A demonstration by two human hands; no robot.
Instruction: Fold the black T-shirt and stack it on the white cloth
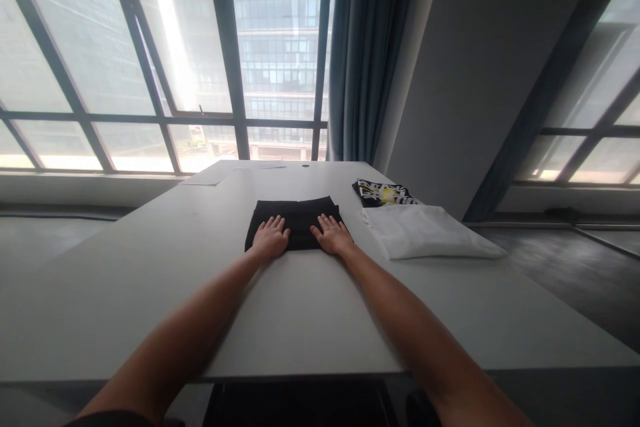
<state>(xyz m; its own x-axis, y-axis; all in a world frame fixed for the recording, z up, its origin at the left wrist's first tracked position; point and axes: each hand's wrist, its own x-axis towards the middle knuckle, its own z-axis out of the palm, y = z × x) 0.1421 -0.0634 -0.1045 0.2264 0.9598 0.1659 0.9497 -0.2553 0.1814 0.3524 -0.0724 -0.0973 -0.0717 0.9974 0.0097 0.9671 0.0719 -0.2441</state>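
While two hands (271, 237) (333, 235) press one black garment (299, 213), two others beside.

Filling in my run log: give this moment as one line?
left hand: flat on folded black garment | right hand: flat on it | white garment to the right | table

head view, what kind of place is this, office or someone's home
Probably an office or workroom high in a city building. A long white table stands by big grid windows facing a glass tower, with a blue curtain. Both hands press flat on a folded black garment beside a folded white one.
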